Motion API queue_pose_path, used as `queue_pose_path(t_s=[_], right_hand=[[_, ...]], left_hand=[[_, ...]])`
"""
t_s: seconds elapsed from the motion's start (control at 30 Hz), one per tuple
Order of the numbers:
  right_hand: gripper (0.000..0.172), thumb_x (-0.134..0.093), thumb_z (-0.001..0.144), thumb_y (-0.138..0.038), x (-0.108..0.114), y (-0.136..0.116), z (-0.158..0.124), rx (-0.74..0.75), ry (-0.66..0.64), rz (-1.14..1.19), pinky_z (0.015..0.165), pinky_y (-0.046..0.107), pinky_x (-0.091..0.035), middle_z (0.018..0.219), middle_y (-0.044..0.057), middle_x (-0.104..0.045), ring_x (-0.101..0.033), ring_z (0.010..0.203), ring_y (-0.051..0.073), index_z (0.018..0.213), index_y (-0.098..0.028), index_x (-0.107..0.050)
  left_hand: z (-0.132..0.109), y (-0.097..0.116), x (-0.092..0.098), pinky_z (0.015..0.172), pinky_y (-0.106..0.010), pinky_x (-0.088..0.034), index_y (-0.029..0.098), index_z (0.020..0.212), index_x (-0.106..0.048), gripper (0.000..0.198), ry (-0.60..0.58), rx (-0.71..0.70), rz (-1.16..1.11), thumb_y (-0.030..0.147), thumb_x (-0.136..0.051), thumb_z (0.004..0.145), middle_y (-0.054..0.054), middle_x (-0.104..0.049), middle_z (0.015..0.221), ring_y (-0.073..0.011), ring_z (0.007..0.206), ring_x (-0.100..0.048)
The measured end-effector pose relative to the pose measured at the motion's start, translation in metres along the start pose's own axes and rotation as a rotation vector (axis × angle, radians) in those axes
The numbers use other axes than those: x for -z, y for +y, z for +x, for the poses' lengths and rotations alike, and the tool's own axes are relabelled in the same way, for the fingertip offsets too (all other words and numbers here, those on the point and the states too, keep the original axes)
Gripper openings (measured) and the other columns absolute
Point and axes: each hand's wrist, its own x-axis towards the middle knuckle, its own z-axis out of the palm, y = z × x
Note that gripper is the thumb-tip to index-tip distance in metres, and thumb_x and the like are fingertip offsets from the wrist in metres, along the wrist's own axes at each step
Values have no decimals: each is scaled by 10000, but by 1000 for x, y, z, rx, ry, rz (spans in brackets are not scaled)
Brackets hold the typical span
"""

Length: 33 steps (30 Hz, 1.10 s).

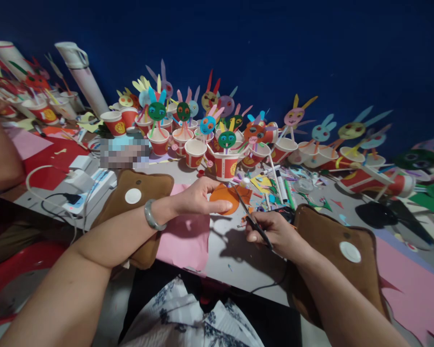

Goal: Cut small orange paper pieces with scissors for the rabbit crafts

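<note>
My left hand (202, 196) pinches a piece of orange paper (224, 198) between thumb and fingers, above the front part of the table. The paper has a rounded edge near my thumb. My right hand (273, 232) is closed around the handles of dark scissors (252, 219). Their blades reach up and left to the paper's right edge, where a strip of orange stands to the right of the blades. Pink paper (186, 238) lies flat beneath my left wrist. Small coloured paper scraps (262, 185) are scattered just beyond my right hand.
Paper cups (226, 166) carrying rabbit-faced paper figures (227, 140) crowd the back. Brown cushions (141, 185) lie under both forearms. A power strip (88, 190) with cables sits left, near a tall white flask (83, 77). Another person's arm (2, 144) is at far left. Markers (281, 185) lie right.
</note>
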Motion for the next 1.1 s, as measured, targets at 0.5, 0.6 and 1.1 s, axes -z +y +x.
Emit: queue_pose_path(t_s=[0.5, 0.6, 1.1], right_hand=[[429, -784, 654, -522, 1, 5, 0, 30, -8, 3, 429, 218, -333, 500, -27, -523, -455, 448, 93, 607, -153, -569], [435, -781, 655, -530, 1, 6, 0, 42, -13, -7, 440, 219, -337, 515, -25, -525, -457, 458, 93, 612, -151, -572], [518, -782, 588, -613, -1, -3, 0, 31, 0, -49, 453, 221, -300, 498, -29, -508, -422, 484, 87, 566, -150, -552]], left_hand=[[0, 2, 1, 566, -191, -406, 98, 707, -603, 273, 19, -36, -4, 356, -669, 764, -8, -564, 662, -75, 601, -480], [0, 2, 0, 566, -189, -405, 94, 724, -612, 276, 30, -24, 3, 361, -672, 757, -6, -555, 670, -75, 609, -476], [0, 3, -3, 555, -183, -400, 90, 718, -598, 234, -15, -23, -13, 314, -652, 753, 0, -538, 642, -71, 587, -455]])
